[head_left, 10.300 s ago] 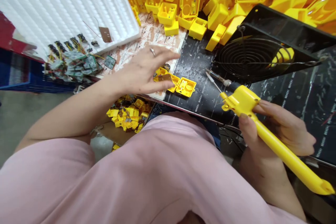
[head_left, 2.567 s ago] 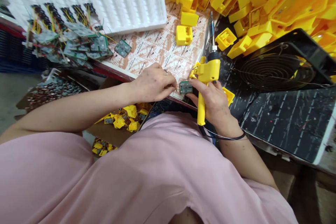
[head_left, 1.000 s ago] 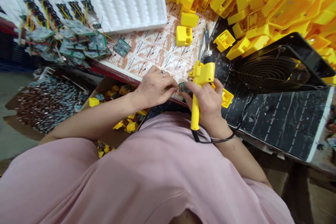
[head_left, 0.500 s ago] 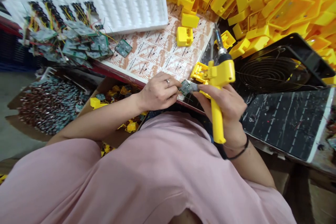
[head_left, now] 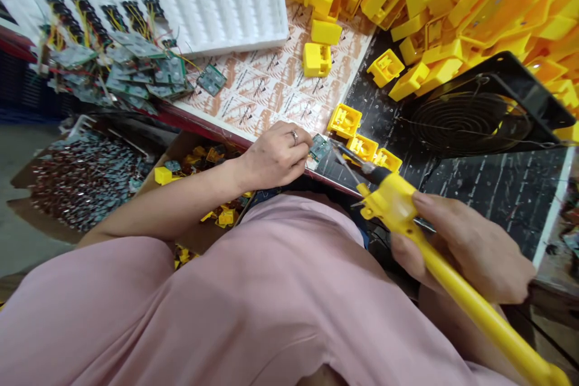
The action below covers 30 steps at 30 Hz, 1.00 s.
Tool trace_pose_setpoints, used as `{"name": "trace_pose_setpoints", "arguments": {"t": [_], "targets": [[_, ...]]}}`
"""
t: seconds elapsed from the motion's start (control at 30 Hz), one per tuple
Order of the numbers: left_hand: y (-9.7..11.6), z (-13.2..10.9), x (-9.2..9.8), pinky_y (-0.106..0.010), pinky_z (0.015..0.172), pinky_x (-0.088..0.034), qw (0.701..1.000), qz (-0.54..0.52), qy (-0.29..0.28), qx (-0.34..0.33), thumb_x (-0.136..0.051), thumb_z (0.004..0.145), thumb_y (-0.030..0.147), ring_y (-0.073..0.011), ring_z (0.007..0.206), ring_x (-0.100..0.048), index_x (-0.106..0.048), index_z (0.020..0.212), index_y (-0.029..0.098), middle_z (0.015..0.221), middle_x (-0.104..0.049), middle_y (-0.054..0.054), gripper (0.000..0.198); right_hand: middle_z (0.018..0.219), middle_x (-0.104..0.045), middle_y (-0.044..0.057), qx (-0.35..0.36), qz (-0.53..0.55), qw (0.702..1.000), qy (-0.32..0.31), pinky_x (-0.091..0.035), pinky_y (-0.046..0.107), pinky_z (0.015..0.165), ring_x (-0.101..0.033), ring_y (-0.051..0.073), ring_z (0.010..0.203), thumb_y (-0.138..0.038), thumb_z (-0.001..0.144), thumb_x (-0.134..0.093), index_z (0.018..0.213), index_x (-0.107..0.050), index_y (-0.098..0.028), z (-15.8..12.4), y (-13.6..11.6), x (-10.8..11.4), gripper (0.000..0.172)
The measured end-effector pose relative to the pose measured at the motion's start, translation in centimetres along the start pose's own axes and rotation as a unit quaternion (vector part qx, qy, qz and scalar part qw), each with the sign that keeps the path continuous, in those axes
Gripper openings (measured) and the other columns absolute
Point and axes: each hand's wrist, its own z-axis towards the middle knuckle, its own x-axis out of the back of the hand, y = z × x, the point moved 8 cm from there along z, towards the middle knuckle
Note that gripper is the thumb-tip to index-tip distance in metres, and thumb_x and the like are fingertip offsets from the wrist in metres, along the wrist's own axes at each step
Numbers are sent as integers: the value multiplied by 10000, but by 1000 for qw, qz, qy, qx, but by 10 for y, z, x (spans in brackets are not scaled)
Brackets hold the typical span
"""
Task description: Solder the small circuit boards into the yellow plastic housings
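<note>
My left hand [head_left: 283, 155] is closed at the table's front edge, its fingertips pinching a small green circuit board [head_left: 319, 149]. My right hand [head_left: 465, 241] grips a yellow soldering gun [head_left: 398, 202], whose dark barrel and metal tip point left. The tip is at the right edge of the board; whether it touches cannot be made out. Just behind and right of the tip, several yellow plastic housings [head_left: 344, 120] stand on the black surface. Another circuit board [head_left: 211, 79] lies on the patterned table top.
A heap of yellow housings [head_left: 493, 12] fills the back right, behind a black fan [head_left: 479, 114]. White foam [head_left: 217, 0] lies back left, with a stack of wired circuit boards [head_left: 149, 66] at its edge. Below left are boxes, one full of small parts [head_left: 85, 175].
The soldering gun has swung from upright to pointing left, its tip now at the board. My right hand has moved right and off the board. My left hand has barely shifted.
</note>
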Motion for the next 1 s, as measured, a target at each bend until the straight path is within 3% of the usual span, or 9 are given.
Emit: {"name": "trace_pose_setpoints", "arguments": {"t": [0.1, 0.27, 0.37, 0.67, 0.9, 1.0], "targets": [[1, 2, -2, -341, 766, -583, 1000, 11, -26, -2, -577, 907, 97, -208, 840, -733, -663, 766, 157, 936, -792, -74, 176, 915, -793, 51, 65, 17, 998, -17, -674, 308, 671, -780, 212, 761, -251, 916, -794, 1555, -504, -222, 10, -16, -8, 702], [3, 4, -1, -345, 779, -583, 999, 33, -36, -10, -556, 924, 92, -214, 845, -724, -690, 795, 128, 946, -778, -85, 189, 896, -796, 13, 74, 36, 996, -25, -673, 300, 691, -780, 188, 751, -138, 892, -799, 1241, -660, -229, 14, -25, -17, 387], [2, 4, -4, -356, 804, -581, 997, 40, -59, -7, -545, 933, 97, -216, 865, -718, -705, 814, 124, 975, -780, -85, 201, 929, -805, 30, 70, 21, 997, -20, -680, 293, 723, -781, 183, 783, -70, 834, -830, 1093, -675, -204, 16, -29, -18, 331], [4, 5, -5, -366, 798, -570, 997, 46, -60, -16, -545, 922, 97, -226, 852, -706, -698, 805, 126, 961, -769, -83, 195, 951, -808, 55, 107, 5, 991, -78, -677, 301, 804, -779, 184, 823, -86, 868, -806, 1085, -672, -186, 22, -37, -23, 274], [2, 6, -10, -387, 794, -565, 996, 40, -83, -4, -527, 914, 109, -241, 848, -698, -708, 834, 123, 967, -765, -90, 199, 925, -807, 64, 183, -40, 977, -100, -660, 282, 737, -771, 166, 818, -169, 942, -766, 1067, -654, -174, 30, -48, -25, 167], [2, 6, -13, -393, 791, -557, 994, 43, -101, -1, -522, 913, 109, -245, 851, -695, -710, 849, 121, 971, -763, -101, 199, 922, -804, 55, 156, -33, 983, -96, -667, 296, 765, -772, 163, 822, -166, 936, -770, 1065, -668, -185, 30, -48, -15, 165]]}}
